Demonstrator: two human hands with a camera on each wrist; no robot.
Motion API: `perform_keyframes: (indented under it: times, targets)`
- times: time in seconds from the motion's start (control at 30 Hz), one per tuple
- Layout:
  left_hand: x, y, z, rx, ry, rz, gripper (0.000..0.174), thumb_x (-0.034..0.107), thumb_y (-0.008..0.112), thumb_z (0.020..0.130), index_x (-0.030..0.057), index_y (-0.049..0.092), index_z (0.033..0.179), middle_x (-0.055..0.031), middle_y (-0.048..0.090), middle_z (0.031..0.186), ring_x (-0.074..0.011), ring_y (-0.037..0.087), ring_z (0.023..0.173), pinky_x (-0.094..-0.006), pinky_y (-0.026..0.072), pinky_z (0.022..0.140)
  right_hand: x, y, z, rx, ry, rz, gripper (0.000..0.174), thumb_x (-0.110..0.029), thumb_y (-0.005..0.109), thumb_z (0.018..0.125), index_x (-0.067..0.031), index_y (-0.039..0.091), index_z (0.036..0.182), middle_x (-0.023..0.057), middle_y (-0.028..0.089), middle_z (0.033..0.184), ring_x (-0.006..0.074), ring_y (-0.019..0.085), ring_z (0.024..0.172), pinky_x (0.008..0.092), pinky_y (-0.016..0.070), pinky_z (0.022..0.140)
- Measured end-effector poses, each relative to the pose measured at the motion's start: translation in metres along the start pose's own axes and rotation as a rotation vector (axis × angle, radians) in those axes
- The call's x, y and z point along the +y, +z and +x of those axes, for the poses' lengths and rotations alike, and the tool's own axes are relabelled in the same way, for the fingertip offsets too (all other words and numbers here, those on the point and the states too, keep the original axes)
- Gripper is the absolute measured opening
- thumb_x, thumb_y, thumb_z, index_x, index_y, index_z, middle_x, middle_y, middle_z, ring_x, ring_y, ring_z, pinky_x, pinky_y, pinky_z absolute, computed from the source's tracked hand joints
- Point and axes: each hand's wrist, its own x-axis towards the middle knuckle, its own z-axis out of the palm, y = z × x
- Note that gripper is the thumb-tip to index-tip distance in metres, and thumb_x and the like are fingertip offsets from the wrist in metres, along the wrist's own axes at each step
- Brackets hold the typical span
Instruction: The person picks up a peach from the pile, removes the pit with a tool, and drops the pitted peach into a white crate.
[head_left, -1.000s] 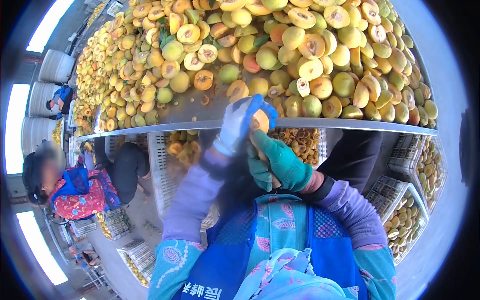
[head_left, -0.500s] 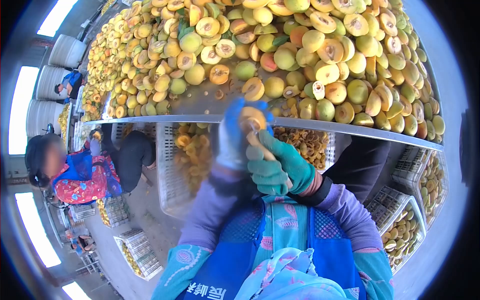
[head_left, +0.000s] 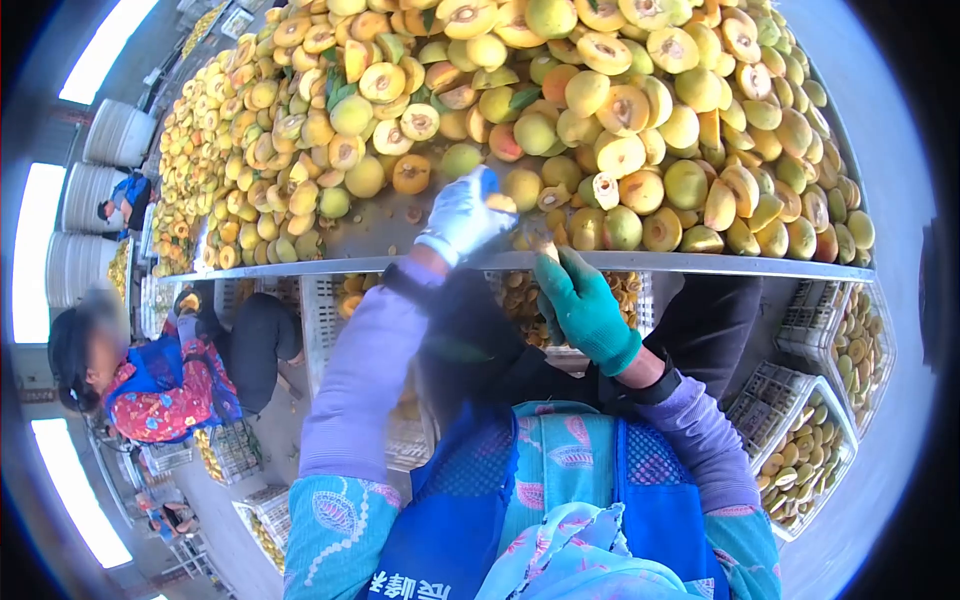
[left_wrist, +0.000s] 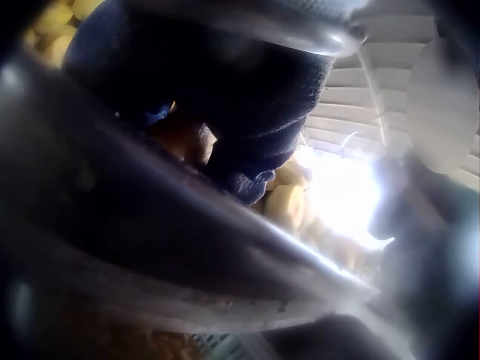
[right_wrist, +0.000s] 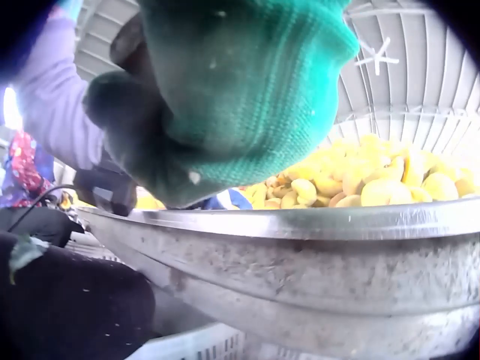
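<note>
One yellow stone fruit (head_left: 502, 203), gripped in the left hand (head_left: 464, 216) over the metal table (head_left: 355, 238), is at eleven o'clock from the right hand (head_left: 590, 312), which is curled round a blurred tool (head_left: 540, 244).

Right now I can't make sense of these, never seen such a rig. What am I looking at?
No robot here, just handwork. The big picture is from a head-worn camera looking down; the two smaller ones are from cameras worn on the left and right wrists. On the metal table lies a large heap of yellow fruit, much of it cut in half. The left hand, in a white and blue glove, holds a piece of fruit. The right hand, in a green glove, grips a tool; its tip is too blurred to make out.
</note>
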Motion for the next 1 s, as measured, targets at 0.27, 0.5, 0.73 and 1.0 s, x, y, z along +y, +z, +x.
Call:
perform_keyframes:
  times: [0.27, 0.5, 0.73, 1.0]
  targets:
    - [0.050, -0.022, -0.059, 0.073, -0.016, -1.095, 0.044, 0.035, 0.052, 0.094, -0.0040, 0.059, 0.113, -0.0098, 0.065, 0.092, -0.0152, 0.061, 0.081, -0.0276, 0.0478, 0.076, -0.007, 0.019, 0.017, 0.088, -0.247, -0.375, 0.031, -0.031, 0.053, 0.097, 0.0003, 0.052, 0.099, 0.0269, 0.060, 0.076, 0.0460, 0.059, 0.070, 0.0497, 0.0441, 0.055]
    - [0.070, -0.019, -0.064, 0.263, 0.151, -0.788, 0.048, 0.041, 0.045, 0.097, -0.0041, 0.063, 0.100, -0.0133, 0.066, 0.097, -0.0191, 0.062, 0.084, -0.0312, 0.0490, 0.077, -0.010, 0.022, 0.006, 0.116, -0.225, -0.205, 0.032, -0.031, 0.049, 0.099, 0.0007, 0.053, 0.100, 0.0252, 0.059, 0.076, 0.0440, 0.058, 0.071, 0.0468, 0.0442, 0.058]
    - [0.057, -0.003, -0.064, 0.648, 0.526, -0.202, 0.037, 0.010, 0.063, 0.085, 0.0019, 0.054, 0.120, -0.0151, 0.066, 0.100, -0.0270, 0.065, 0.082, -0.0363, 0.0540, 0.071, -0.008, 0.024, 0.007, -0.021, -0.083, -0.065, 0.036, -0.034, 0.048, 0.099, 0.0015, 0.054, 0.101, 0.0271, 0.061, 0.081, 0.0464, 0.060, 0.076, 0.0473, 0.0463, 0.062]
    - [0.044, 0.009, -0.071, 0.635, 0.509, -0.070, 0.045, 0.008, 0.066, 0.081, 0.0071, 0.053, 0.124, -0.0134, 0.066, 0.104, -0.0245, 0.064, 0.082, -0.0358, 0.0528, 0.072, 0.000, 0.024, 0.003, -0.007, -0.106, -0.146, 0.033, -0.031, 0.048, 0.099, 0.0009, 0.055, 0.099, 0.0260, 0.060, 0.077, 0.0447, 0.059, 0.072, 0.0474, 0.0458, 0.061]
